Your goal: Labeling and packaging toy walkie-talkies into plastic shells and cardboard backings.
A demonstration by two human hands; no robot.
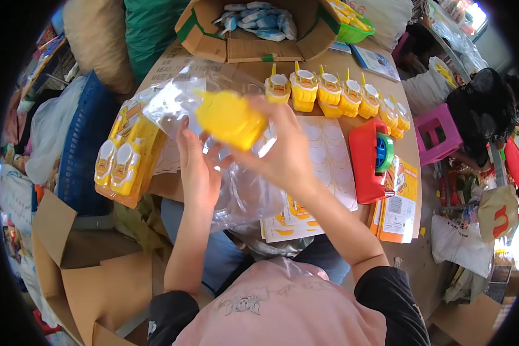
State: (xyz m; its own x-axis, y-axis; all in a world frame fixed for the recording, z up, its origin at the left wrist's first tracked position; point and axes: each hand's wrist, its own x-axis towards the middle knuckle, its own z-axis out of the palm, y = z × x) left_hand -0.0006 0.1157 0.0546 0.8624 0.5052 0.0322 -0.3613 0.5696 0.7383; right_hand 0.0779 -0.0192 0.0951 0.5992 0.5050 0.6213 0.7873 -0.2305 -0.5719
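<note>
A blurred yellow toy (230,120), resembling the walkie-talkies in the row, is in the grip of my right hand (285,147) above the middle of the table. Right beside it is my left hand (200,170), raised with its fingers curled on clear plastic packaging (170,106); part of that grip is hidden. More clear plastic (242,196) spreads below both hands. Several yellow toy walkie-talkies (330,92) with white round fronts stand in a row to the far right. At the left lies a packed pair of walkie-talkies (118,164) on orange card.
A red tape dispenser (366,164) stands on the right, near orange printed cards (406,199). White printed sheets (331,153) lie mid-table. An open carton (205,37) with blue-and-white pieces is at the back, beside a green basket (354,33). A blue crate (83,144) borders the left.
</note>
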